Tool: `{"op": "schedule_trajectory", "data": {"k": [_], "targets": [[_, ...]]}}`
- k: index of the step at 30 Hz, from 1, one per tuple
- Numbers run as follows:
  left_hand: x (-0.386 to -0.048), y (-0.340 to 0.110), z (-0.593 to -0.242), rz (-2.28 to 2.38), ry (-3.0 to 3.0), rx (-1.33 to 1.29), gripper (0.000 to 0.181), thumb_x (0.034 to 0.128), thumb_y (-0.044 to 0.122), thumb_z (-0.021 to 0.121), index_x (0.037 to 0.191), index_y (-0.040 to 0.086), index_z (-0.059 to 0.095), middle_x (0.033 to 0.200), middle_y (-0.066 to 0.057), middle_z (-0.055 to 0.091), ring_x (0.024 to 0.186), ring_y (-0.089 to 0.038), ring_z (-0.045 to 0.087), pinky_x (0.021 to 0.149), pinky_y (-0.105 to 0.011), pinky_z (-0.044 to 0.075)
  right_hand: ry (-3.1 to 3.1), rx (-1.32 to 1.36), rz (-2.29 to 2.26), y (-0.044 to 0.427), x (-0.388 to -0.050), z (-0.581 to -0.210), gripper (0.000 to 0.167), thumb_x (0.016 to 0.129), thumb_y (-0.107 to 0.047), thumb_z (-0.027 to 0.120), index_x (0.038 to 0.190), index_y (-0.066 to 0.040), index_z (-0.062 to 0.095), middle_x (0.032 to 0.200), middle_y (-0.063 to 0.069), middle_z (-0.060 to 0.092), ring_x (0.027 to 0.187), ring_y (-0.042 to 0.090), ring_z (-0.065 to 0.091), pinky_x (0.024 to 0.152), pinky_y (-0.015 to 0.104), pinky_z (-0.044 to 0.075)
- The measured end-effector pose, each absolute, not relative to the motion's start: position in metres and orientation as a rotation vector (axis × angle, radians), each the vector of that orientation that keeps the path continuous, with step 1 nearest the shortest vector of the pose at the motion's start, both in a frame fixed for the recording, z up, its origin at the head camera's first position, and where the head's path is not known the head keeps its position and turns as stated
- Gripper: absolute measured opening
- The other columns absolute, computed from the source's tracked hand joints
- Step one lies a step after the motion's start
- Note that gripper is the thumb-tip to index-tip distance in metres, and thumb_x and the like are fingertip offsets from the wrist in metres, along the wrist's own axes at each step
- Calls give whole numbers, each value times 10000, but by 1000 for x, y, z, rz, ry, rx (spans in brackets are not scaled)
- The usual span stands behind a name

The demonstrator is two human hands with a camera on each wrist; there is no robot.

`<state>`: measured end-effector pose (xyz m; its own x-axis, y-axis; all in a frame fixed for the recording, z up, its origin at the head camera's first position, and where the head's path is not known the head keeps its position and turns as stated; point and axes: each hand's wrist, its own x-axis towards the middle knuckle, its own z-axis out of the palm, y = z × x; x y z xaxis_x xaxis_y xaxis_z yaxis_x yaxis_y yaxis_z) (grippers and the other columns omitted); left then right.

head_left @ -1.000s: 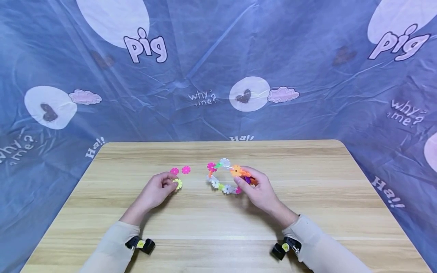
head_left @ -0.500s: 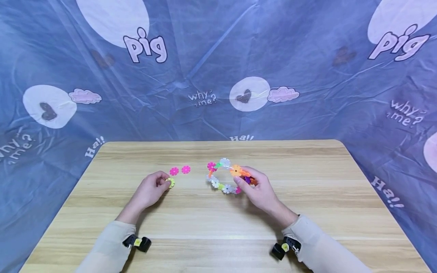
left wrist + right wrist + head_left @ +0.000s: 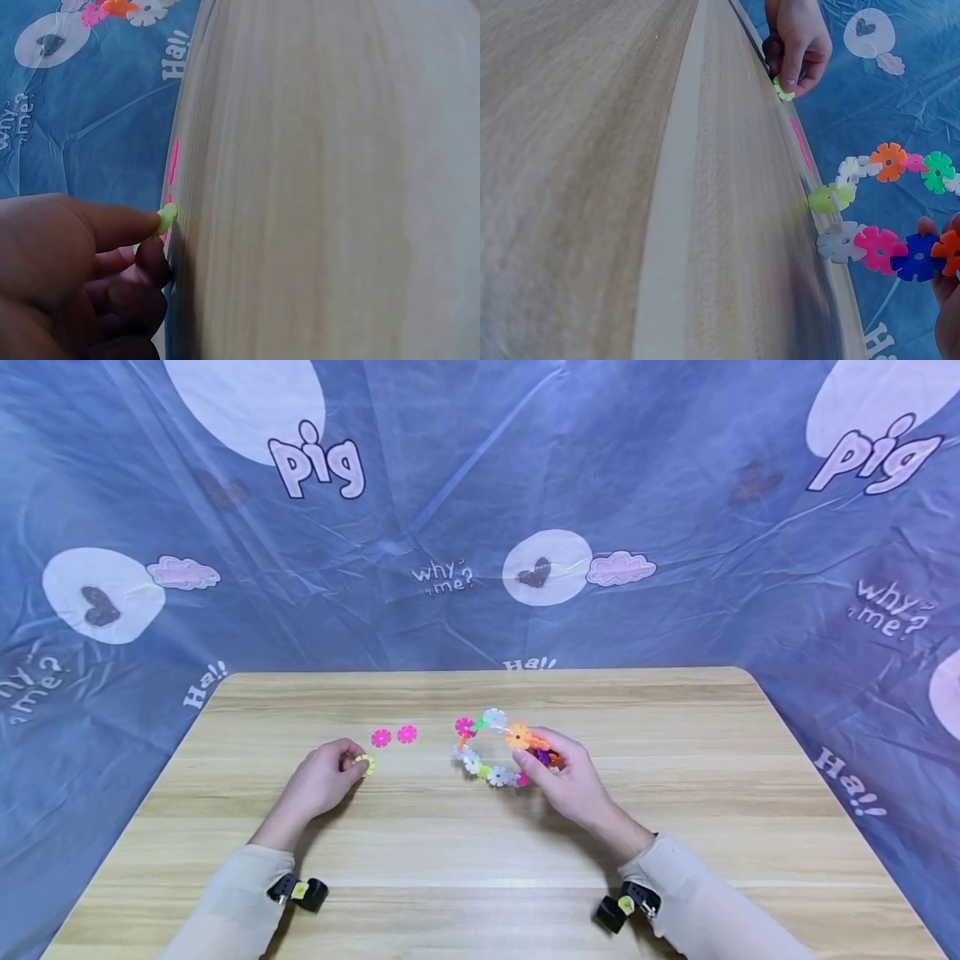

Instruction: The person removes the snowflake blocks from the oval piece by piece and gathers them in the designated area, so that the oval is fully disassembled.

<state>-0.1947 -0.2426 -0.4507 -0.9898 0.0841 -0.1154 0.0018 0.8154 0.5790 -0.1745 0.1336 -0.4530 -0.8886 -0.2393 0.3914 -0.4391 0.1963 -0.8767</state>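
Observation:
My left hand [image 3: 324, 779] pinches a yellow-green flower disc [image 3: 366, 765] between thumb and forefinger, low over the table; the left wrist view shows the disc [image 3: 168, 217] nearly edge-on at the fingertips. Two pink flower discs [image 3: 381, 738] [image 3: 407, 734] lie just beyond it, side by side. My right hand [image 3: 573, 783] grips the right side of a ring of linked flower discs [image 3: 472, 763] in mixed colours. In the right wrist view, a blue disc [image 3: 919, 257] and an orange disc of the ring are at the fingers, which hide part of it.
The wooden table [image 3: 465, 852] has its far edge against a blue printed cloth [image 3: 420, 510], which also rises along both sides. A black strapped device sits on each wrist, over the light sleeves.
My left hand has moved left with the yellow-green disc, away from the ring. My right hand and the ring have stayed nearly still.

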Motion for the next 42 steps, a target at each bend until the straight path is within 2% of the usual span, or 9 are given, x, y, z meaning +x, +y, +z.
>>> {"op": "schedule_trajectory", "data": {"k": [7, 11, 15, 23, 32, 42], "targets": [[-194, -244, -447, 845, 2878, 20, 233, 1033, 209, 690, 1170, 21, 704, 809, -38, 617, 697, -178, 534, 654, -334, 417, -2293, 657, 1766, 133, -174, -453, 271, 1000, 7, 689, 1268, 24, 726, 1085, 191, 763, 884, 59, 689, 774, 251, 626], [-195, -242, -447, 861, 2895, 20, 250, 1052, 227, 666, 1199, 29, 704, 817, -31, 632, 707, -175, 546, 699, -344, 452, -2286, 660, 1760, 133, -174, -453, 267, 998, 14, 687, 1262, 29, 726, 1072, 190, 761, 879, 53, 686, 771, 250, 625], [-196, -235, -445, 1029, 2878, 130, 240, 1068, 186, 647, 1209, 5, 717, 837, -34, 640, 735, -163, 552, 748, -327, 485, -2278, 670, 1766, 132, -175, -452, 259, 996, 22, 687, 1252, 29, 728, 1061, 186, 757, 857, 50, 681, 755, 245, 623], [-196, -207, -442, 1388, 2706, 353, 166, 1050, 59, 652, 1167, -24, 734, 864, -54, 661, 749, -114, 553, 672, -234, 475, -2286, 684, 1766, 131, -175, -450, 274, 999, 18, 688, 1270, 34, 725, 1091, 197, 762, 880, 54, 688, 780, 243, 624], [-198, -182, -443, 1475, 2554, 518, 191, 1055, 53, 640, 1183, -62, 722, 908, -156, 692, 751, -95, 556, 680, -236, 491, -2310, 675, 1722, 132, -178, -448, 273, 1008, -11, 691, 1278, 4, 731, 1126, 174, 769, 921, 81, 695, 815, 245, 618], [-198, -160, -433, 1526, 2495, 532, 227, 1064, 81, 632, 1255, -19, 706, 934, -144, 700, 808, -158, 593, 742, -254, 505, -2308, 695, 1673, 132, -178, -443, 280, 1008, 2, 691, 1286, 10, 727, 1137, 166, 762, 961, 67, 685, 837, 247, 621]]}}
